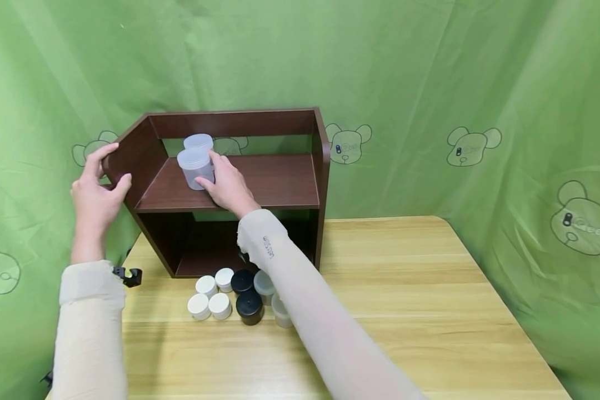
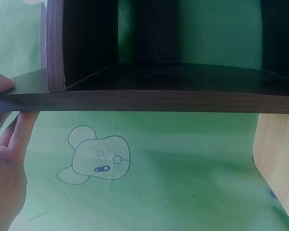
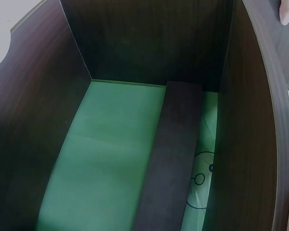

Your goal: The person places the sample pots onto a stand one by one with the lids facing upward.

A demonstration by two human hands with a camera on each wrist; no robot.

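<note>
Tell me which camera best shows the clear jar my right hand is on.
Head view: the clear jar stands on the shelf's upper board, right hand around it. Both wrist views show only shelf boards, no jar.

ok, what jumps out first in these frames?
A dark brown shelf stands at the back of the wooden table. The right hand holds a clear jar on its upper board, and the left hand grips its left side. Small jars cluster in front.

A dark brown wooden shelf unit (image 1: pixel 260 180) stands on the pale, wood-grained yellow tabletop (image 1: pixel 405 311). Behind hangs a green cloth backdrop (image 1: pixel 430 72) printed with outlined cartoon bears. Frosted translucent plastic jar (image 1: pixel 196 166); white-lidded small jars (image 1: pixel 209 297); black round jars (image 1: pixel 249 306); beige sleeves (image 1: pixel 90 333).
</note>
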